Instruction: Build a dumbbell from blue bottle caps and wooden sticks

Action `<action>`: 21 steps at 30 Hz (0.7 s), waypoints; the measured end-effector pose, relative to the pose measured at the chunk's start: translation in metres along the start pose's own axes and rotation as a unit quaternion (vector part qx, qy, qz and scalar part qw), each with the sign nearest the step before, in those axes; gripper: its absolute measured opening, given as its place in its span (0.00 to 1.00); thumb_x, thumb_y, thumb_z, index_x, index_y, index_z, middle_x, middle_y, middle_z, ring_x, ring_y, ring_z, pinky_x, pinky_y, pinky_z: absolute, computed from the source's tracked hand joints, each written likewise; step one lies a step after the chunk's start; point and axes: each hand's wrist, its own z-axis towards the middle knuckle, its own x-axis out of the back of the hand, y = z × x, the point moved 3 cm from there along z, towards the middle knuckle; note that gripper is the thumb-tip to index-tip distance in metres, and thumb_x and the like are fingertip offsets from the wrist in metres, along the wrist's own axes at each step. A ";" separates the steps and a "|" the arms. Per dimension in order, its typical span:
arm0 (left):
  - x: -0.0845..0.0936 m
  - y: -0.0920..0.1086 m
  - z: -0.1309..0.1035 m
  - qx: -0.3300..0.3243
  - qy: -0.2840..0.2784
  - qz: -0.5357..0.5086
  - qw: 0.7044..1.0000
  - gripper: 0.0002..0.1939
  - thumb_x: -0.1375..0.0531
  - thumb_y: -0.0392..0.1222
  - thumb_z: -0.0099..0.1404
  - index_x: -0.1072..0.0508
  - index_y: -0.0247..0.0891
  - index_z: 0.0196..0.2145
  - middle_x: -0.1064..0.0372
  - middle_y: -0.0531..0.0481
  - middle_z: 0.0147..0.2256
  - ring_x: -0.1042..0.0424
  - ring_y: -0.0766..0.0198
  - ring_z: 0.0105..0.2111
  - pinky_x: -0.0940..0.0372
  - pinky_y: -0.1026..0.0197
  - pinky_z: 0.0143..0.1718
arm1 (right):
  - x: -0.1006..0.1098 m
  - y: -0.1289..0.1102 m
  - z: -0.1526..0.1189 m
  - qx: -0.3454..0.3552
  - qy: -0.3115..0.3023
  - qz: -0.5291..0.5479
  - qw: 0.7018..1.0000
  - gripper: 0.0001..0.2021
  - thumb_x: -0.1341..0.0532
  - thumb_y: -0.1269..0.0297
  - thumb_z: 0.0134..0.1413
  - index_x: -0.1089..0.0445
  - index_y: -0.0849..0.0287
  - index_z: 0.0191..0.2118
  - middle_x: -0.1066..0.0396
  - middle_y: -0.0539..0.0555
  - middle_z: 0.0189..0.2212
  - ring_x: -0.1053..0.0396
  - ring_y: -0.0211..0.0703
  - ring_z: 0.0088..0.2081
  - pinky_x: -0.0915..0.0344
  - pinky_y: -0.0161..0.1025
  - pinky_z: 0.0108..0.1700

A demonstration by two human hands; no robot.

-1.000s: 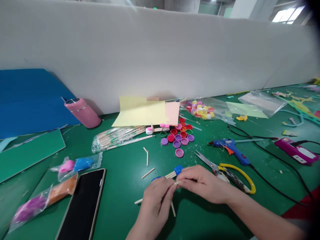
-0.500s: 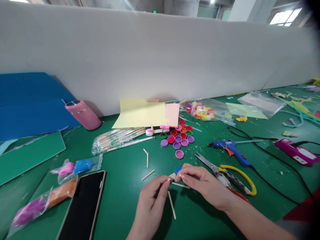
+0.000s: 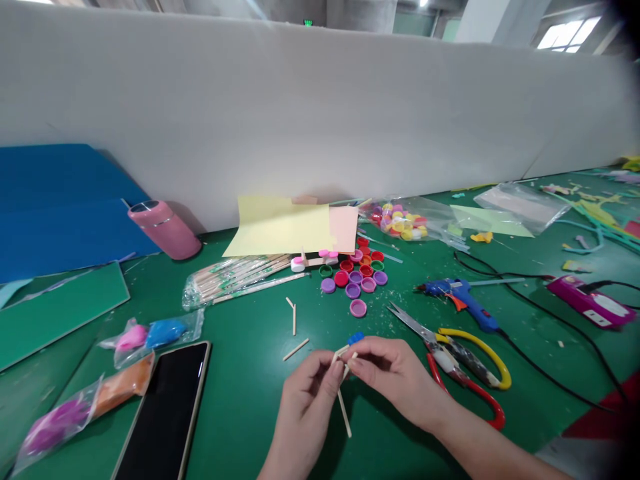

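Near the front middle of the green table, my left hand (image 3: 313, 393) pinches small pale wooden sticks (image 3: 341, 351) between thumb and forefinger. My right hand (image 3: 395, 373) touches it from the right, its fingers closed on a short pale stick (image 3: 351, 362). A small blue piece (image 3: 356, 338) shows just behind my right fingertips; what it is joined to is hidden. One loose stick (image 3: 345, 413) lies below my hands, another (image 3: 296, 350) to their left.
Scissors (image 3: 450, 353) and a blue glue gun (image 3: 465, 300) with a black cord lie right. Colourful caps (image 3: 358, 308) are behind my hands. Left are a phone (image 3: 163, 413), clay bags (image 3: 165, 331) and a pink bottle (image 3: 167, 230).
My right hand has moved slightly down and left, uncovering the red scissor handle. A stick that lay beneath my right fingers is gone from the table, and a short stick now stands angled between my fingertips.
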 end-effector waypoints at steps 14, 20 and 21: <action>0.003 -0.003 0.000 0.066 0.009 -0.072 0.995 0.08 0.42 0.44 0.57 0.31 0.36 0.26 0.42 0.57 0.18 0.48 0.73 0.19 0.51 0.71 0.19 | 0.057 0.004 -0.035 0.004 0.146 -0.289 0.946 0.08 0.47 0.61 0.55 0.34 0.56 0.36 0.34 0.50 0.29 0.35 0.39 0.29 0.37 0.33 0.30; 0.001 -0.003 0.003 0.098 -0.011 -0.217 0.971 0.07 0.43 0.42 0.59 0.34 0.35 0.29 0.41 0.56 0.19 0.50 0.75 0.17 0.56 0.70 0.18 | 0.121 0.048 -0.088 -0.001 0.206 -0.513 0.833 0.16 0.46 0.60 0.51 0.42 0.56 0.47 0.39 0.58 0.46 0.39 0.52 0.47 0.40 0.48 0.47; 0.001 -0.003 0.003 0.096 -0.009 -0.245 0.965 0.07 0.43 0.42 0.59 0.33 0.35 0.29 0.42 0.57 0.19 0.50 0.74 0.18 0.55 0.69 0.19 | 0.125 0.053 -0.094 -0.006 0.196 -0.541 0.818 0.19 0.46 0.61 0.51 0.44 0.57 0.49 0.41 0.59 0.48 0.40 0.53 0.48 0.40 0.50 0.48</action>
